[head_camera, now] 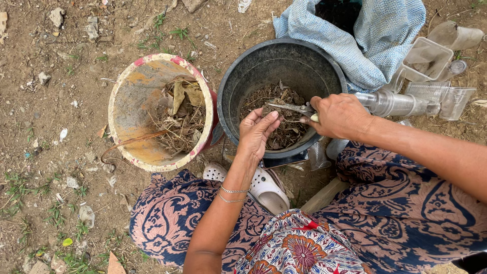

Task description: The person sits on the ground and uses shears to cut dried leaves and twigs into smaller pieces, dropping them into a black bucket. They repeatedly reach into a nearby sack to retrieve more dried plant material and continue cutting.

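Patterned skirt (pixel 406 213) fills the near edge, with a white clog (pixel 266 187) on the dirt (pixel 50 152) between the knees. Above it the left hand (pixel 256 132) hangs over the black pot (pixel 228 96), fingers (pixel 269 119) loosely curled and half open around a bit of dry leaf litter (pixel 281 134) — pinching little, if anything. Right hand (pixel 337 115) is closed on the handles of the scissors (pixel 289 107), blades pointing left over the litter, just beside the left fingertips. Cutting here goes best, I judge, with the left fingers kept back from the blades and the cuts made low over the pot. A red bucket (pixel 134 109) of leaves stands just left; clear plastic containers (pixel 431 76) lie to the right.
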